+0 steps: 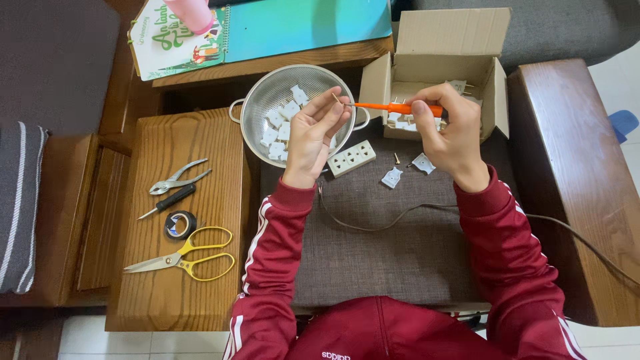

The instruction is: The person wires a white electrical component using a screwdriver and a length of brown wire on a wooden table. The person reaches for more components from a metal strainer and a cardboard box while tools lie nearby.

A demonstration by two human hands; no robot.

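Lying nearly level above the brown mat [400, 260], the orange-handled screwdriver [399, 107] has its long axis running left to right, its thin metal tip pointing left toward the left hand [313, 133] and its handle end buried in the right hand [452, 130]. The right hand's fingers are closed around the handle. The left hand's thumb and fingertips are pinched together at the screwdriver's tip on a small pin-like part [337, 99] that is too small to identify.

Directly behind the left hand sits a metal colander [257, 100] holding several white plug pieces [280, 123]; the hand covers part of its bowl. Behind the right hand stands an open cardboard box [440, 60] with more white parts inside.

On the mat below the hands lie 1 white socket strip [352, 158], 2 small white plug shells [392, 177], 1 loose screw [397, 159] and a grey cable [380, 223] that curves away to the right.

On the wooden surface [180, 293] at left, well apart from the hands, lie pliers [179, 177], a black-handled screwdriver [168, 201], a roll of black tape [181, 225] and yellow-handled scissors [183, 257]. A calendar [180, 40] rests at the top.
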